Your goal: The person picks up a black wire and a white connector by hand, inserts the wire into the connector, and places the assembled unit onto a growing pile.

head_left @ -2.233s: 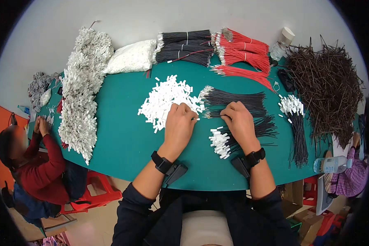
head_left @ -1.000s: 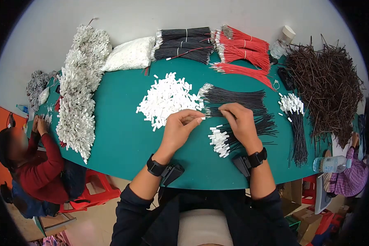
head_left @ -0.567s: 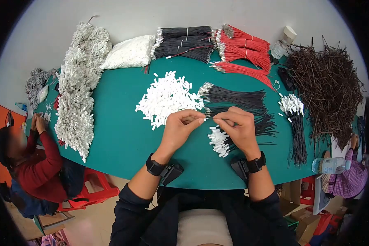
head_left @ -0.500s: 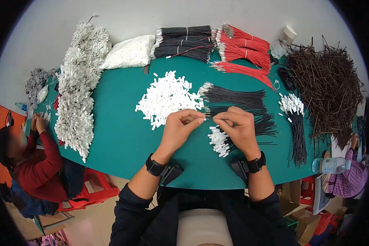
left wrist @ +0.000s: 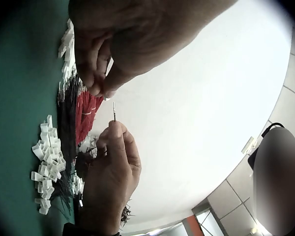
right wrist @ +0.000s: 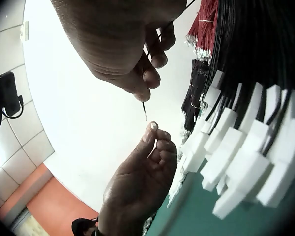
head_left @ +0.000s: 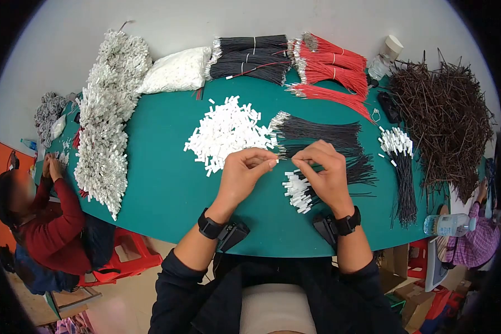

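Observation:
My left hand pinches a small white plastic connector housing between thumb and forefinger. Facing it, my right hand pinches a thin black wire near its end, the bare metal terminal pointing at the housing. A short gap separates terminal and housing in both wrist views. Behind the left hand lies a heap of loose white housings. Black wires with bare terminals lie just beyond the right hand. Below its fingers is a group of wires with white housings on their ends.
A second housed bundle lies at right, by a large heap of dark wires. Along the back are a white bag, black bundles and red bundles. A bottle lies near the right edge. Other people sit at both sides.
My left hand has turned and moved right from the heap's edge with the housing. The right hand has drawn a black wire from the bunch and brought its tip toward the left fingers.

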Tool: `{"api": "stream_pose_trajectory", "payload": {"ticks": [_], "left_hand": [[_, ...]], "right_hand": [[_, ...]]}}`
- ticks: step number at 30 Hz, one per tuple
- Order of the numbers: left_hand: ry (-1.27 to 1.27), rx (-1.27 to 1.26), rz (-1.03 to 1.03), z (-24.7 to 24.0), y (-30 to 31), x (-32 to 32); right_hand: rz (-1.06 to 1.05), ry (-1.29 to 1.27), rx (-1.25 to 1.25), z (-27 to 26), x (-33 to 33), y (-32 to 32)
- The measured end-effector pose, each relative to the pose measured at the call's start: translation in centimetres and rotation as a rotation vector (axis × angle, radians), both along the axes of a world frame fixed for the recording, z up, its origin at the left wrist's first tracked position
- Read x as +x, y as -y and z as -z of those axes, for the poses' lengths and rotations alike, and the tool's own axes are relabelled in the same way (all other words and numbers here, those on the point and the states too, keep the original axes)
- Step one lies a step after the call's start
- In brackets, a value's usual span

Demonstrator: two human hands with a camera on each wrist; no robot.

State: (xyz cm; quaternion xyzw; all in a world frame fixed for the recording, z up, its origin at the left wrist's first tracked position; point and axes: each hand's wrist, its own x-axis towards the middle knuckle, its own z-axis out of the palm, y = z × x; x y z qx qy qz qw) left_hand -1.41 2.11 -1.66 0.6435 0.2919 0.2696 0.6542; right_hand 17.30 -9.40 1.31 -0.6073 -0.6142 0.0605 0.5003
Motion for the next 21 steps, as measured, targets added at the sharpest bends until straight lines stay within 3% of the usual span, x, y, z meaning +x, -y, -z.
{"api": "stream_pose_trajectory", "payload": {"ticks": [7, 21], "left_hand": [[0.062, -0.122, -0.034, -0.37, -0.04, 0.18], [0.063, -0.118, -0.015, -0.40, 0.11, 0.22]], "right_hand": [[0.017, -0.068, -0.053, 0.22, 0.08, 0.09], [0.008, -0.101, -0.069, 0.58, -0.21, -0.15]]}}
